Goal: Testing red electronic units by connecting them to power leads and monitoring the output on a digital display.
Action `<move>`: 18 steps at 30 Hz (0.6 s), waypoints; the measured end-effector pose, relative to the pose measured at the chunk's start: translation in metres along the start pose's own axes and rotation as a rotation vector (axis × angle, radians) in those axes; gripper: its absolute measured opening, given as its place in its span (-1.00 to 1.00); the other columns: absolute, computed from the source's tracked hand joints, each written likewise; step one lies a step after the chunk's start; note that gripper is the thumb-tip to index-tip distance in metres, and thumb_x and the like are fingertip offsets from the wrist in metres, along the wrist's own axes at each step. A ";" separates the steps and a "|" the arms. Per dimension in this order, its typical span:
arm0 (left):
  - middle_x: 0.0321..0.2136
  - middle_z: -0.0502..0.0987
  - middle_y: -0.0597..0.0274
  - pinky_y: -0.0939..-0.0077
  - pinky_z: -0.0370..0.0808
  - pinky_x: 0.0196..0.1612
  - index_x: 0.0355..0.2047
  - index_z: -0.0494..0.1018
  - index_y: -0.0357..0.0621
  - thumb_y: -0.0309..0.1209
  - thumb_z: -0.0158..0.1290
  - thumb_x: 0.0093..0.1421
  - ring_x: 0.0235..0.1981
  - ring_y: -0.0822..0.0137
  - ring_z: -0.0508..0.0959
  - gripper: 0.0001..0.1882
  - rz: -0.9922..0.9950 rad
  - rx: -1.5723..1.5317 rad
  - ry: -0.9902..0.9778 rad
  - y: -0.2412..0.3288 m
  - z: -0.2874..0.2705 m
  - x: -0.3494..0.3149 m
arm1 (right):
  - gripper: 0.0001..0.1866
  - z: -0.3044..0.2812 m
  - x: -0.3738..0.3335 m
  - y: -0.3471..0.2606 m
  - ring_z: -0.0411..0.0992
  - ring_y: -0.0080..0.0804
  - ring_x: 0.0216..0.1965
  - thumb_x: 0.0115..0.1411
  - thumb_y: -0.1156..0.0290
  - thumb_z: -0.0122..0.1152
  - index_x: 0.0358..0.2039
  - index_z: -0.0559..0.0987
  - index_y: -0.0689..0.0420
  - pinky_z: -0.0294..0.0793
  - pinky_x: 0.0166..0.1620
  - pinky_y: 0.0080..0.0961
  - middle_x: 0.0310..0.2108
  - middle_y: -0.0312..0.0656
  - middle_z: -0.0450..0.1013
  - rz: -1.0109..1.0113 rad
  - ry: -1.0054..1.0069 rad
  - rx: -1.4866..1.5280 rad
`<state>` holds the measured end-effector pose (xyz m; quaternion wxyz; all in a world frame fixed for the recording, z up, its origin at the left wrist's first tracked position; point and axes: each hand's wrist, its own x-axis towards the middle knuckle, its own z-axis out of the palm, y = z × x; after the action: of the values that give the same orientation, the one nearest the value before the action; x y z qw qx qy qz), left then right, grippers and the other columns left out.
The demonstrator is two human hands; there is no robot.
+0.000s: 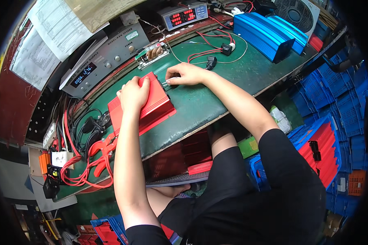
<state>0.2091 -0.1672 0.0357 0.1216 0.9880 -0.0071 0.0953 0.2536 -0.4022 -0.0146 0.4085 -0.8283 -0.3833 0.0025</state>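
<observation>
A red ribbed metal case (156,98) lies at an angle on the green bench top. My left hand (133,94) rests over its top, with fingers bent over the far edge, holding it. At the case's right end, my right hand (187,75) is closed in a pinch beside the end panel. Thin silvery metal (166,84) shows between those fingertips and the panel; what exactly the fingers grip is mostly hidden. Red clamps (103,151) on thick red cables sit by the case's left end.
Behind stand a grey power supply (106,55) and a meter with red digits (185,16). Blue ribbed cases (262,36) and a fan (295,14) occupy the far right. A black plug (211,63) lies beyond my right hand. Blue crates (321,87) are stacked at right.
</observation>
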 end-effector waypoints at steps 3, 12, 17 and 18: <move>-0.13 0.62 -0.06 0.00 0.23 0.18 -0.03 0.57 -0.06 0.13 -0.11 0.26 0.04 0.01 0.53 -0.42 0.000 0.001 0.005 0.000 0.001 -0.001 | -0.64 -0.001 -0.001 -0.001 0.58 -0.26 -0.24 0.20 0.12 0.21 -0.24 0.62 0.19 0.52 -0.12 -0.35 -0.31 -0.10 0.61 0.017 -0.010 0.015; -0.13 0.62 -0.06 0.04 0.24 0.17 -0.04 0.57 -0.10 0.10 -0.11 0.26 0.04 0.03 0.53 -0.43 -0.005 -0.003 -0.001 0.003 -0.003 -0.001 | -0.64 -0.003 -0.001 -0.006 0.58 -0.25 -0.21 0.18 0.13 0.21 -0.24 0.62 0.19 0.53 -0.09 -0.34 -0.30 -0.09 0.61 0.027 -0.043 -0.003; -0.12 0.61 -0.06 0.07 0.24 0.17 -0.07 0.56 -0.14 0.08 -0.12 0.27 0.04 0.06 0.52 -0.43 -0.006 -0.001 -0.003 0.004 -0.004 -0.003 | -0.64 -0.003 -0.001 -0.008 0.58 -0.25 -0.22 0.16 0.14 0.22 -0.24 0.62 0.19 0.53 -0.09 -0.34 -0.30 -0.09 0.61 0.028 -0.045 -0.006; -0.12 0.61 -0.07 0.07 0.25 0.16 -0.07 0.56 -0.14 0.09 -0.12 0.27 0.04 0.05 0.52 -0.43 -0.008 0.000 -0.011 0.004 -0.004 -0.002 | -0.64 -0.003 -0.001 -0.007 0.58 -0.26 -0.22 0.15 0.14 0.23 -0.23 0.62 0.19 0.53 -0.09 -0.34 -0.30 -0.09 0.61 0.019 -0.041 -0.012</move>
<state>0.2066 -0.1703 0.0398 0.1219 0.9885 -0.0039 0.0893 0.2491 -0.4023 -0.0083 0.3957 -0.8341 -0.3838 0.0212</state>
